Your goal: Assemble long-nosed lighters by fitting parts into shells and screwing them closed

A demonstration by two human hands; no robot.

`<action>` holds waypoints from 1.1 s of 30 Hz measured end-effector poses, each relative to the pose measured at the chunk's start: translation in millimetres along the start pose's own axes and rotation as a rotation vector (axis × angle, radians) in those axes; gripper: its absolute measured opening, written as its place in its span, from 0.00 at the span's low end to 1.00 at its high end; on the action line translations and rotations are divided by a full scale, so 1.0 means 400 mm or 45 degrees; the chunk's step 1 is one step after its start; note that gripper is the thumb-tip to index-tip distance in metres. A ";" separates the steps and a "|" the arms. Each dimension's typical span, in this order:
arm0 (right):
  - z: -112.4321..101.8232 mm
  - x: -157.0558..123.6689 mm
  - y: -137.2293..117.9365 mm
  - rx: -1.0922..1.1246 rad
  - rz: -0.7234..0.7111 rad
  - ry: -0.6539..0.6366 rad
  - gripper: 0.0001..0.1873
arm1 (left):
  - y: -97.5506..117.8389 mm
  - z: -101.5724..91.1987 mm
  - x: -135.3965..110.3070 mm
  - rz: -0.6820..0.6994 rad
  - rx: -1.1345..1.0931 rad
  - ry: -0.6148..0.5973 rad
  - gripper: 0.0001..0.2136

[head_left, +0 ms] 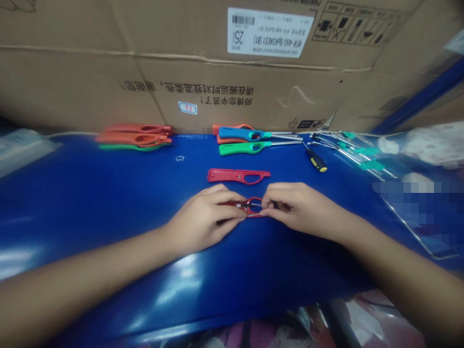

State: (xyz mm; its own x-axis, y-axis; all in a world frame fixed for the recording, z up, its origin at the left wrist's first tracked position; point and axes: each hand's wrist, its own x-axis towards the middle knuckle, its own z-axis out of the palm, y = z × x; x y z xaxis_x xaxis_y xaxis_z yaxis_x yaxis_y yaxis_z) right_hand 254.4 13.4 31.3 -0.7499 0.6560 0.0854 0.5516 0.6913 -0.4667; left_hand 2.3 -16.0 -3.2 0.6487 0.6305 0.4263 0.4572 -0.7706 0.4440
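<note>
- Left hand (208, 215) has thumb and fingertips pinching the left end of an open red shell (252, 212), center of the frame.
- Right hand (295, 208) is pinched down at its right end; can't tell if it's got some small inner part too.
- My guess: they're fitting little parts into that shell. Next move probably calls for a steady left pinch and a light, fussy right fingertip.
- Just above sits a second red half (235, 176), long, hollow plastic with an oval loop.
- Upper center: smooth blue lighter (235, 134) and green lighter (237, 149), thin shiny metal tubes.
- Right of those, a black-and-yellow screwdriver (317, 161).
- All on a glossy blue tabletop (108, 203), with matte creased cardboard (181, 58) behind.
</note>
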 end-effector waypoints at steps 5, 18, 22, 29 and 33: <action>0.000 -0.002 -0.002 -0.026 0.001 -0.022 0.04 | 0.005 -0.004 0.003 -0.037 -0.017 -0.034 0.09; 0.003 -0.003 0.005 -0.075 -0.004 -0.042 0.04 | -0.004 0.004 0.001 0.005 -0.011 0.092 0.07; 0.001 -0.006 0.008 -0.100 -0.006 -0.065 0.06 | -0.008 0.004 -0.002 0.009 0.007 0.133 0.09; -0.003 -0.010 0.015 -0.130 -0.007 -0.048 0.05 | -0.016 -0.008 0.002 0.124 0.377 0.044 0.11; 0.000 -0.011 0.014 -0.118 0.002 -0.024 0.06 | -0.008 -0.018 0.009 0.106 0.421 -0.026 0.10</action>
State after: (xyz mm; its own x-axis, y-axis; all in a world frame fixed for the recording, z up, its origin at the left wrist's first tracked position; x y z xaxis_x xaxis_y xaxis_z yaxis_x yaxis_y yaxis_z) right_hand 260.7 14.3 28.2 -0.7550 0.6522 0.0678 0.5838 0.7158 -0.3831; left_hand -1.1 -10.6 2.4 0.7026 0.5649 0.4328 0.5728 -0.8098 0.1271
